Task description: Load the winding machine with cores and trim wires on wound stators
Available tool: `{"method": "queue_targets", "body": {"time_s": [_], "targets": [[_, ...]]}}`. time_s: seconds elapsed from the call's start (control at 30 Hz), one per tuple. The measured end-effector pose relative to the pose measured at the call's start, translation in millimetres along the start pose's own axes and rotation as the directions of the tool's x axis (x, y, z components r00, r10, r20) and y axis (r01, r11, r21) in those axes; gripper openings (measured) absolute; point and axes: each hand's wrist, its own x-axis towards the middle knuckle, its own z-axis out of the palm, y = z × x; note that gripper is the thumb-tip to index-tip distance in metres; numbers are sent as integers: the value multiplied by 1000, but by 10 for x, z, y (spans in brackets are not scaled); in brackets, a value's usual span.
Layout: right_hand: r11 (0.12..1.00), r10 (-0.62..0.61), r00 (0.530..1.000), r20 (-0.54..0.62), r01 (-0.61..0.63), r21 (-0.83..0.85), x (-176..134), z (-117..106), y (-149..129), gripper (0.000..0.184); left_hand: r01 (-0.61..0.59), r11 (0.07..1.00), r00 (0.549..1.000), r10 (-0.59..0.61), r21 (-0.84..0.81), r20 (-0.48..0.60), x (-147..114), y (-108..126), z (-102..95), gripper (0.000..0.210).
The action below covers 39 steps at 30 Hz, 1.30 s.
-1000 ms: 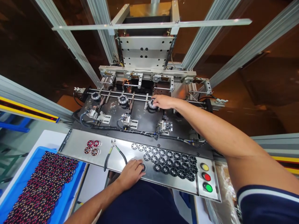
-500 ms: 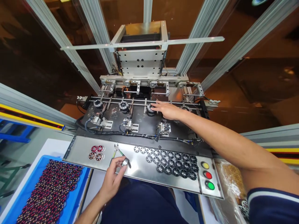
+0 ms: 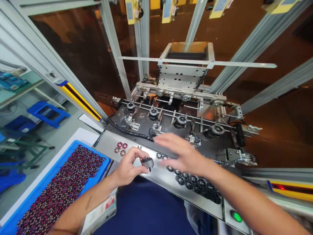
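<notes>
My left hand (image 3: 129, 166) grips a dark motor stator (image 3: 147, 162) between thumb and fingers, above the front of the steel tray (image 3: 158, 181). My right hand (image 3: 179, 153) hangs over the tray with its fingers apart and nothing in them, slightly blurred. Beneath it lie rows of black stators (image 3: 193, 181), partly covered by the hand and forearm. Behind my left hand, the cutting pliers (image 3: 139, 147) are mostly hidden. Several stators with copper and red windings (image 3: 119, 145) sit at the tray's left. On the machine, a stator (image 3: 181, 120) rests on a round holder.
A blue bin (image 3: 107, 162) full of wound stators stands on the left. Behind the tray is the black machine plate (image 3: 144, 125) with clamps and rods. A green button (image 3: 236, 216) is at right, and yellow light-curtain bars (image 3: 80, 101) flank the opening.
My right hand has left the stator holder on the machine and come back over the tray. My left hand still holds its stator, now raised slightly. The camera view has turned left.
</notes>
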Motion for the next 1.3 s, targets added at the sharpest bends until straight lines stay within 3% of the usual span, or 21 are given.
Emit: {"method": "queue_targets", "body": {"time_s": [0.1, 0.2, 0.27, 0.33, 0.43, 0.5, 0.6, 0.77, 0.87, 0.93, 1.0, 1.07, 1.1, 1.13, 1.2, 1.3], "targets": [[992, -30, 998, -55, 37, 120, -103, 405, -441, 57, -11, 1000, 999, 10, 21, 46, -44, 40, 6, 47], [998, 34, 968, -249, -20, 57, -197, 688, -552, 57, -25, 993, 997, 33, -118, 64, -70, 42, 78, 51], [998, 57, 927, -371, -46, 38, -226, 751, -562, 60, -26, 976, 999, 35, -217, 34, -74, 20, 132, 49], [996, 73, 916, -395, -46, 77, -221, 703, -579, 59, -35, 973, 999, 34, -230, -11, -76, -17, 155, 42], [975, 141, 962, -234, -93, 203, -171, 486, -614, 36, -96, 994, 995, 96, -43, -3, -80, -77, 101, 32], [948, 188, 978, -86, -157, 278, -136, 324, -602, 23, -191, 971, 980, 181, 142, 76, -69, -103, 26, 24], [888, 219, 972, 81, -233, 396, -113, 186, -497, 19, -337, 890, 937, 285, 309, 200, -20, -113, -74, 19], [751, 100, 968, 229, -224, 621, -101, 336, -257, 12, -478, 790, 875, 389, 385, 287, 55, -135, -121, 28], [676, 31, 954, 299, -240, 696, -92, 387, -130, 8, -480, 782, 872, 378, 398, 311, 82, -197, -143, 39], [688, 35, 945, 325, -258, 679, -130, 204, -5, 8, -444, 814, 888, 345, 375, 303, 109, -260, -189, 51], [775, 104, 938, 330, -285, 564, -231, -196, 188, 11, -374, 856, 917, 285, 356, 278, 140, -338, -264, 57], [872, 295, 912, 284, -379, 311, -401, -726, 460, 19, -268, 882, 959, 203, 388, 200, 162, -431, -353, 53], [868, 441, 865, 242, -479, 133, -506, -989, 621, 23, -202, 886, 977, 154, 417, 145, 165, -485, -396, 50], [809, 584, 791, 184, -586, -49, -620, -1225, 791, 25, -132, 888, 991, 104, 440, 87, 163, -542, -435, 49], [711, 702, 703, 112, -684, -164, -854, -1558, 1133, 24, 4, 892, 1000, 4, 452, -16, 144, -663, -495, 49], [593, 795, 605, 41, -761, -261, -1150, -1679, 1562, 20, 138, 891, 988, -91, 431, -128, 108, -829, -557, 51]]}}
